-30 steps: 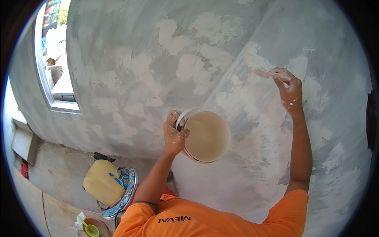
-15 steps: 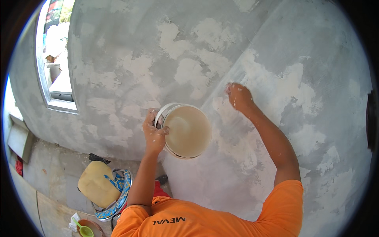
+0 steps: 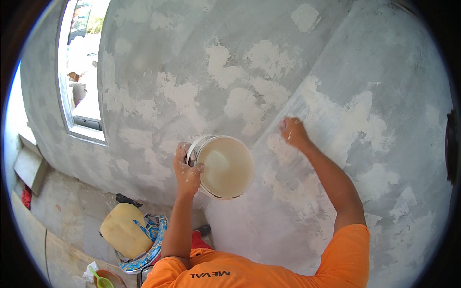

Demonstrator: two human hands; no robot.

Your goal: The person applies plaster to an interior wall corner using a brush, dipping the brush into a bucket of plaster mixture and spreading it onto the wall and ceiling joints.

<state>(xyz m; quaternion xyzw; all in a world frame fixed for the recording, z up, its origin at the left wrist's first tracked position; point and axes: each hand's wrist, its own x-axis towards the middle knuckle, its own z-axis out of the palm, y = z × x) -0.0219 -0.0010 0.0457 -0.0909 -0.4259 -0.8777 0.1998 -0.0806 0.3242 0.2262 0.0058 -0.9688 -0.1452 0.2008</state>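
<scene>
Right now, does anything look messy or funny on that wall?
Yes. The grey wall is blotchy with uneven white patches. The left hand, smeared white, grips a bucket of pale paste; the right hand presses against the wall.

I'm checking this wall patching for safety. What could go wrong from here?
1. The left hand grips the white bucket by its rim alone, held high against the wall; it might slip or tip and spill.
2. The right hand presses at the wall with the arm stretched out, so balance may suffer.
3. A yellow jug and other things lie on the floor below, a possible trip hazard.
</scene>
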